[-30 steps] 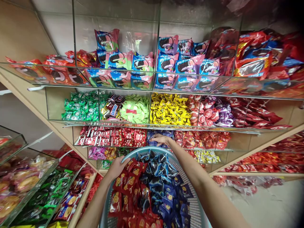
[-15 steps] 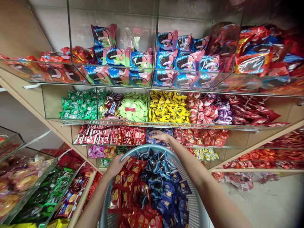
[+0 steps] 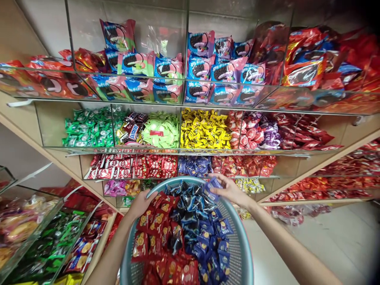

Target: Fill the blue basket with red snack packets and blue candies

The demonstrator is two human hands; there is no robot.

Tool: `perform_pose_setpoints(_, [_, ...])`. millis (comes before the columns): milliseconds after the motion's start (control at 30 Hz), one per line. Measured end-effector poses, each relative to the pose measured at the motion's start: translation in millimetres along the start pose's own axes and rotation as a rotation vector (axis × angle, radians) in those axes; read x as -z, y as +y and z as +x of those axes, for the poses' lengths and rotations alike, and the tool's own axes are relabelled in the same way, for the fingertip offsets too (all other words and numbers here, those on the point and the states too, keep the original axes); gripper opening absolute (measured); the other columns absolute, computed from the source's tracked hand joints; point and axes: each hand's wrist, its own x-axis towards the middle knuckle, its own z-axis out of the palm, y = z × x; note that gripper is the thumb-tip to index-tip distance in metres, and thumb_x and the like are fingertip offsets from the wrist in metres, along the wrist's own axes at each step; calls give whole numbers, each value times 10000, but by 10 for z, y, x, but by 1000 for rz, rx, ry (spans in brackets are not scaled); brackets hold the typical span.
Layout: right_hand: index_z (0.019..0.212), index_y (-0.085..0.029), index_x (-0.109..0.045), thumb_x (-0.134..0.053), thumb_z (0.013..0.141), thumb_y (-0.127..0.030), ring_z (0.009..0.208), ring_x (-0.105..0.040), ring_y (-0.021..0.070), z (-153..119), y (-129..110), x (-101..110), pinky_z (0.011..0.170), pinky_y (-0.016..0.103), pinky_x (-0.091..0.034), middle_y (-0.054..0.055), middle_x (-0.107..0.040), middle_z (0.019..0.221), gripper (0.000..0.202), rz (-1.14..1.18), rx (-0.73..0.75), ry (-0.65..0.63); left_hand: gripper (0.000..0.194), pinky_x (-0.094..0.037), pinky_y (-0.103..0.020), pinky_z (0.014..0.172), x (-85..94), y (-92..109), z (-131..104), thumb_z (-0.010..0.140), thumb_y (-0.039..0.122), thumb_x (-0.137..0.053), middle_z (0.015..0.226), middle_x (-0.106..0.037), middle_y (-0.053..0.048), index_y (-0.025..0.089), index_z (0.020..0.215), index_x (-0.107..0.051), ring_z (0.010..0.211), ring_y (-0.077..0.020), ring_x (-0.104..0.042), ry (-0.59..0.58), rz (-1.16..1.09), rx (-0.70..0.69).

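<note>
My left hand is closed on the upper left rim of a blue-green plastic basket. Between the fingers of my right hand is a purple-blue wrapped packet, held over the basket's upper right rim. Red packets with orange pictures fill the basket's left and front. Dark blue packets lie on its right side, and black-and-blue ones at the far end. Beyond the basket, a shelf bin holds more purple-blue packets.
Glass-fronted shelves rise ahead, with blue and pink cookie packs on top, then green and yellow sweets. At lower left stand bins of green packets and bread-like packs. Pale floor tiles show at right.
My right hand has come back from the purple-blue bin to above the basket's rim, now with a packet in its fingers. My left hand stays on the rim. The view has shifted slightly.
</note>
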Motion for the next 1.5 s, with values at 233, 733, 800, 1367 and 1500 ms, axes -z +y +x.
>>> perform_pose_setpoints(233, [1209, -241, -351, -412, 822, -286, 998, -490, 174, -561, 39, -363, 857, 335, -400, 53, -497, 1134, 394, -700, 171, -107, 449, -298, -199, 506, -7, -1, 10, 742, 569, -359, 551, -420, 44, 158, 686, -530, 527, -106, -404, -3, 22, -17])
perform_pose_setpoints(733, [1093, -230, -494, -313, 861, -367, 926, -530, 179, -770, 79, -505, 807, 307, -406, 62, -556, 1007, 325, -675, 85, -228, 432, -332, -199, 535, 0, -5, 13, 749, 552, -364, 578, -477, 32, 164, 673, -538, 560, -116, -456, 19, 60, -51])
perform_pose_setpoints(800, [1076, -223, -508, -314, 861, -363, 945, -516, 180, -752, 52, -504, 837, 316, -386, 62, -562, 999, 321, -548, 65, -145, 423, -334, -201, 529, 1, -8, 17, 740, 547, -383, 583, -496, 26, 165, 686, -556, 561, -122, -463, 18, 47, -45])
perform_pose_setpoints(1367, [1134, -244, -489, -350, 852, -342, 999, -503, 199, -1001, -142, -555, 876, 341, -391, 58, -557, 1089, 330, -471, 34, 20, 428, -300, -191, 502, 5, -7, 7, 745, 555, -368, 561, -428, 43, 160, 679, -517, 532, -101, -405, -12, 27, -39])
perform_pose_setpoints(1500, [1135, -282, -491, -317, 864, -315, 1040, -481, 202, -1186, -70, -660, 909, 367, -383, 35, -518, 1158, 324, -776, 127, -146, 430, -297, -196, 501, 1, -2, 4, 737, 560, -379, 546, -404, 46, 159, 669, -517, 529, -102, -398, -12, 16, -22])
